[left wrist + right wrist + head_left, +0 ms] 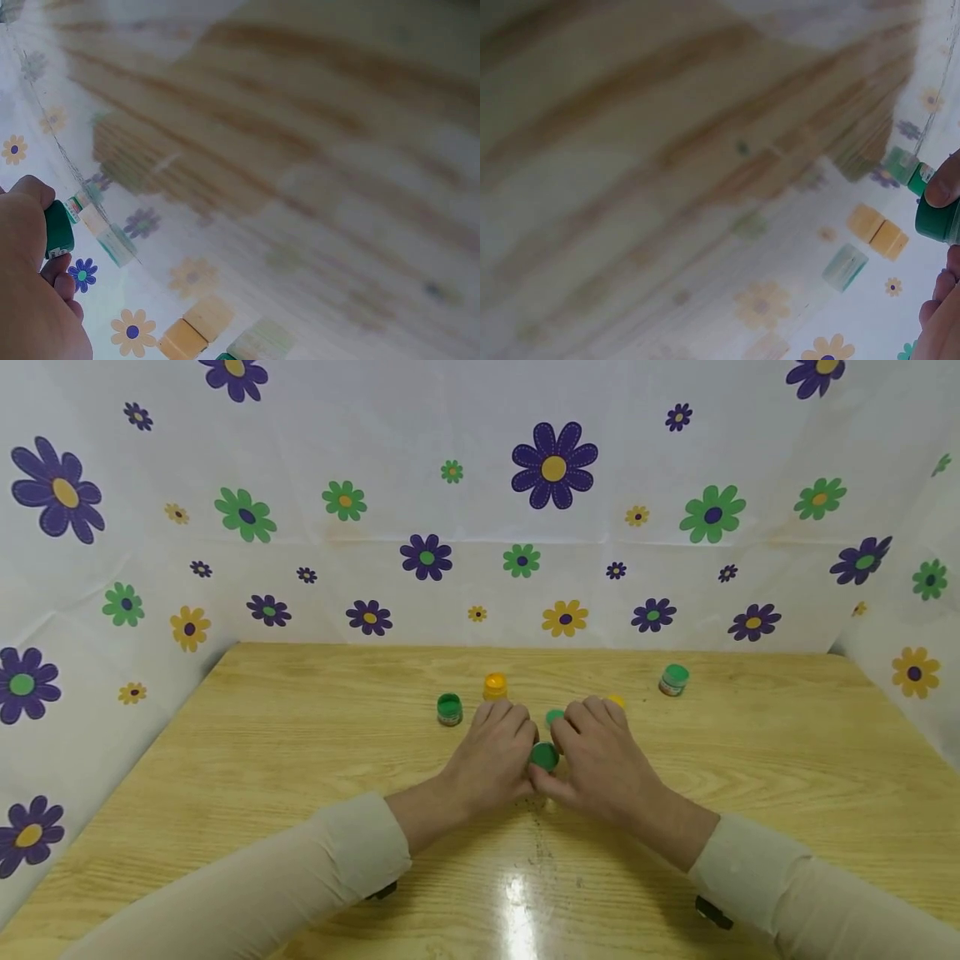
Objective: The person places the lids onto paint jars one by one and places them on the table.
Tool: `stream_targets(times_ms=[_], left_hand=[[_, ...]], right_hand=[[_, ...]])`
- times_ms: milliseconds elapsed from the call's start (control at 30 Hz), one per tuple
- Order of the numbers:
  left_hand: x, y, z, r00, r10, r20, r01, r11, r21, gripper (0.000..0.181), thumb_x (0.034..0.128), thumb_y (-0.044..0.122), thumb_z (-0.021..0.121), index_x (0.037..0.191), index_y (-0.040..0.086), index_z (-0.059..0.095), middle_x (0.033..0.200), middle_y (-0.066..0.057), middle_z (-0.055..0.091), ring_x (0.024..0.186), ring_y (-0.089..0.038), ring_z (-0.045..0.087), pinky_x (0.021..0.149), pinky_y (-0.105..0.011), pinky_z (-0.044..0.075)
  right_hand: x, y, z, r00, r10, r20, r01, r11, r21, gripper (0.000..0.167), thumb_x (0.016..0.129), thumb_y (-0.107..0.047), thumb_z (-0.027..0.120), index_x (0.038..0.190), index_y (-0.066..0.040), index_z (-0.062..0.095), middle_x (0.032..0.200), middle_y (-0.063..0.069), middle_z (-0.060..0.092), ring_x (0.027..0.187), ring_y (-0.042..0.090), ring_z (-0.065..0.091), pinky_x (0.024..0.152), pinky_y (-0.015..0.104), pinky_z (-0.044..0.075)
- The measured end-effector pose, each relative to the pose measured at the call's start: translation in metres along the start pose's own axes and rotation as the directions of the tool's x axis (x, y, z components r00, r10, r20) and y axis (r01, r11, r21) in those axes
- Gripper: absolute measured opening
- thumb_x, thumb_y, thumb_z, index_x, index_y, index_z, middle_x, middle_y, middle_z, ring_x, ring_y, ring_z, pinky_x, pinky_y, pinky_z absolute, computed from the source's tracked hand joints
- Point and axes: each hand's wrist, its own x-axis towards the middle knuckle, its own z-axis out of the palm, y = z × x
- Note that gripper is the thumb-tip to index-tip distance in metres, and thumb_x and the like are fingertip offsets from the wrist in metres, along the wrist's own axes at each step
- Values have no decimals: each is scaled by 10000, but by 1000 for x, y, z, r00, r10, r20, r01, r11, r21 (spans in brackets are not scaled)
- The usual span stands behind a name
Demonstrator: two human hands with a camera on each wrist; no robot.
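Observation:
Both hands meet over the middle of the table around a small dark green paint jar (544, 756). My left hand (495, 752) grips it from the left, and in the left wrist view the jar (60, 229) sits between thumb and fingers. From the other side my right hand (603, 760) pinches the same jar, thumb at its near edge. The right wrist view has the thumb (943, 187) lying over the jar's green part (933, 219). Just beyond the hands is a lighter green round top (554, 717), partly covered by the right hand's fingers.
Behind the left hand stand a dark green jar (449, 710) and an orange-yellow jar (495, 685). A yellow top (616, 702) shows past the right knuckles. Further right is another green jar (674, 680). A flowered sheet (337, 560) rises at the table's (300, 718) back edge.

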Motion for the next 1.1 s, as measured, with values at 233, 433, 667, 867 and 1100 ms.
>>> stream_targets(times_ms=[233, 433, 667, 867, 1100], left_hand=[[-2, 2, 0, 1000, 17, 11, -18, 1000, 6, 349, 793, 403, 791, 781, 130, 573, 839, 15, 523, 810, -175, 405, 773, -306, 312], [-2, 2, -2, 996, -22, 84, 25, 999, -33, 433, 751, 462, 829, 819, 112, 584, 860, 10, 523, 836, -173, 414, 800, -313, 331], [-1, -1, -3, 981, -108, 160, 133, 980, -149, 416, 784, 433, 817, 898, 82, 624, 869, 7, 524, 871, -177, 436, 847, -336, 350], [0, -2, -1, 981, -120, 153, 145, 975, -169, 388, 771, 376, 837, 895, 72, 629, 873, -8, 546, 882, -189, 454, 846, -351, 350], [0, -2, -1, 989, -96, 114, 113, 982, -151, 392, 775, 396, 831, 887, 83, 623, 867, -4, 534, 861, -184, 441, 817, -340, 332]], right_hand=[[0, -3, -2, 996, 40, 76, -39, 999, -15, 441, 903, -477, 593, 658, -156, 417, 689, -21, 393, 721, 208, 377, 807, 367, 364], [0, -3, -3, 992, 98, 77, -100, 995, 23, 436, 888, -529, 588, 796, -105, 541, 780, 18, 480, 809, 242, 431, 845, 400, 357], [1, -3, 1, 996, 51, -70, -42, 993, 115, 373, 843, -409, 632, 930, -50, 578, 891, 63, 501, 895, 278, 434, 870, 434, 352], [2, -3, 2, 998, 28, -56, -20, 990, 138, 373, 792, -342, 665, 1006, -45, 596, 948, 65, 529, 976, 272, 473, 933, 447, 353], [1, -3, 1, 999, -13, -41, 19, 990, 136, 340, 759, -295, 668, 989, -49, 620, 977, 63, 558, 1000, 275, 490, 941, 458, 361]])
